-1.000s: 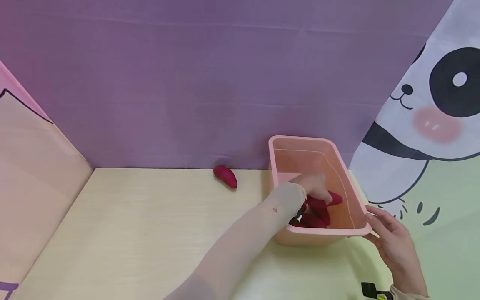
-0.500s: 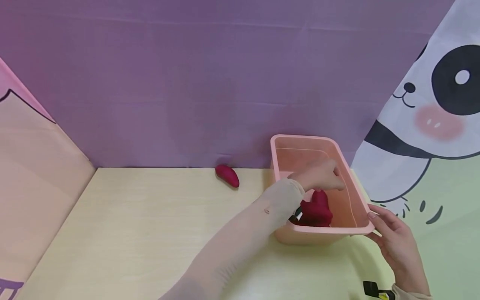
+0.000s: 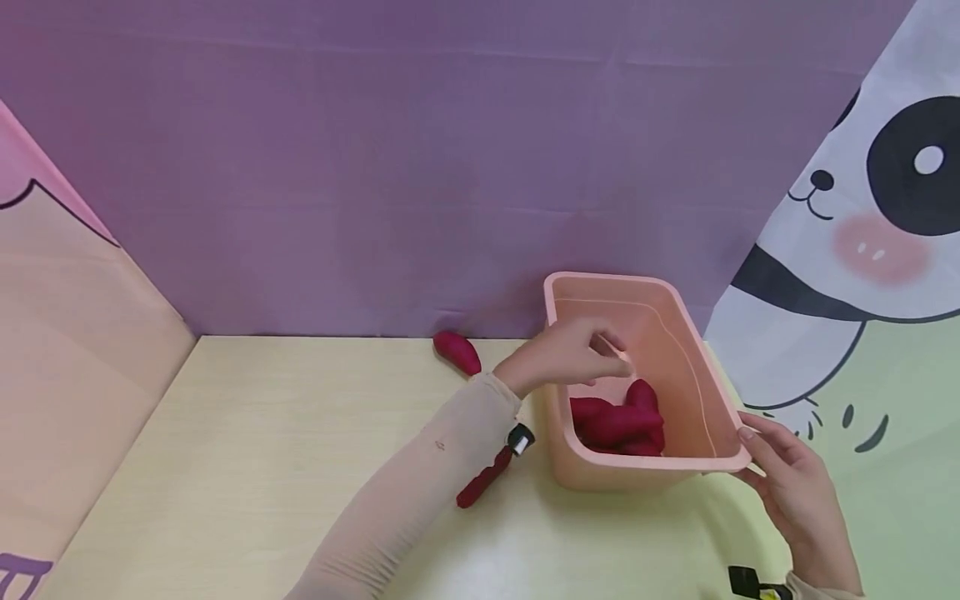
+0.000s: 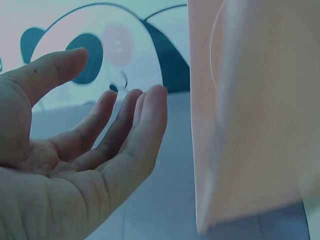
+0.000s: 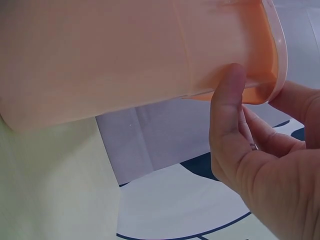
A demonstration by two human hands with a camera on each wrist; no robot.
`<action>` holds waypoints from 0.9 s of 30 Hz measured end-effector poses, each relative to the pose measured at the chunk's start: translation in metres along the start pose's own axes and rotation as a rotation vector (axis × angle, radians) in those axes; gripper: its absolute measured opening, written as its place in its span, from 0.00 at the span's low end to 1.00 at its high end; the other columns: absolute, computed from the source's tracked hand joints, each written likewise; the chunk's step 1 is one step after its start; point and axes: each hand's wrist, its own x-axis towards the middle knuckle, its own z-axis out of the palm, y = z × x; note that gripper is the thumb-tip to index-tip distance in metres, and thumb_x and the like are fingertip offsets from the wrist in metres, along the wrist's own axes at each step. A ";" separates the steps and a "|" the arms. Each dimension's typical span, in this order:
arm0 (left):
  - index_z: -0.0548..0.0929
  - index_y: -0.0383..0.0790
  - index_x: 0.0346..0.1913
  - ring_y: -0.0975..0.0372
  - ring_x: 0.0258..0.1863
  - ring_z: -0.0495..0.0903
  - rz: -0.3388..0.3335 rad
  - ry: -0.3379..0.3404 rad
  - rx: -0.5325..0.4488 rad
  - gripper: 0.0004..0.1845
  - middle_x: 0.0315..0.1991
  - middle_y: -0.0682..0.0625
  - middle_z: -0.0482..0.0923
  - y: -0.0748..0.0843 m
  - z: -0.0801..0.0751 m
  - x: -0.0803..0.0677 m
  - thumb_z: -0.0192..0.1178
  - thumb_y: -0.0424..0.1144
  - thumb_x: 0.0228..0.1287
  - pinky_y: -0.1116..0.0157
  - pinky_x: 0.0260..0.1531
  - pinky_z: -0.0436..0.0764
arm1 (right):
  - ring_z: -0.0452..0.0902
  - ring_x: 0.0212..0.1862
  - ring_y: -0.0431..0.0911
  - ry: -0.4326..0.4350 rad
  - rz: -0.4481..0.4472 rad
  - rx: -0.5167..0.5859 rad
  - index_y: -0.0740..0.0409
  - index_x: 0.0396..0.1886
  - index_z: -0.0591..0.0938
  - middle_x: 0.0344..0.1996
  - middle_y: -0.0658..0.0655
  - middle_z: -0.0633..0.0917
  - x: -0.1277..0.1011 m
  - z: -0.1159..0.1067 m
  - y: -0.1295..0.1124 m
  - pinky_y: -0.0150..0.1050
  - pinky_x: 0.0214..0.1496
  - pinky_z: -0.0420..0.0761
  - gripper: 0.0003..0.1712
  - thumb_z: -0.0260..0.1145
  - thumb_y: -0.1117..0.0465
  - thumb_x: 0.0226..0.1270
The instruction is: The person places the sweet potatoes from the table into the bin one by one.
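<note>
A pink plastic bin (image 3: 600, 278) stands at the back right of the table and holds several dark red sweet potatoes (image 3: 618, 419) at its near end. My left hand (image 3: 611, 354) hovers over the bin's left rim with relaxed fingers and nothing in it. The left wrist view shows its bare palm (image 4: 100, 135) beside the bin wall (image 4: 250, 125). My right hand (image 3: 783, 479) grips the bin's near right corner. In the right wrist view its thumb (image 5: 227, 100) presses the bin's outer wall (image 5: 125, 55) just under the rim.
One more red sweet potato (image 3: 457, 352) lies on the table against the purple back wall, left of the bin. A red wrist strap (image 3: 483, 479) hangs under my left forearm. Printed cloth walls close in the left and right sides.
My left hand has let go of a sweet potato inside the bin, then risen and drawn back left over the rim. The right hand stays on the bin's corner.
</note>
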 end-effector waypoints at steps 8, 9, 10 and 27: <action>0.83 0.38 0.52 0.61 0.43 0.83 -0.005 0.163 -0.028 0.16 0.45 0.51 0.82 -0.043 -0.031 -0.055 0.69 0.41 0.64 0.66 0.41 0.83 | 0.84 0.44 0.41 0.004 0.000 0.007 0.55 0.57 0.83 0.46 0.48 0.86 -0.001 0.000 0.001 0.37 0.40 0.86 0.17 0.57 0.70 0.76; 0.83 0.38 0.52 0.60 0.42 0.84 -0.014 0.177 -0.044 0.16 0.45 0.51 0.82 -0.049 -0.032 -0.062 0.69 0.40 0.64 0.65 0.40 0.84 | 0.84 0.44 0.41 0.007 0.002 0.003 0.55 0.57 0.83 0.46 0.48 0.86 -0.001 0.000 0.002 0.37 0.40 0.86 0.17 0.57 0.70 0.76; 0.83 0.38 0.52 0.60 0.41 0.84 -0.024 0.191 -0.063 0.16 0.45 0.50 0.82 -0.055 -0.033 -0.068 0.69 0.39 0.64 0.64 0.39 0.84 | 0.84 0.44 0.41 0.010 0.004 -0.001 0.55 0.58 0.83 0.46 0.48 0.86 -0.001 0.000 0.002 0.37 0.40 0.86 0.17 0.57 0.70 0.76; 0.80 0.39 0.55 0.50 0.51 0.81 -0.233 0.309 -0.106 0.23 0.51 0.46 0.80 -0.147 0.000 -0.145 0.72 0.44 0.59 0.59 0.46 0.83 | 0.84 0.43 0.41 0.004 -0.015 0.010 0.55 0.57 0.84 0.45 0.48 0.86 -0.001 0.001 0.002 0.36 0.40 0.86 0.17 0.57 0.71 0.76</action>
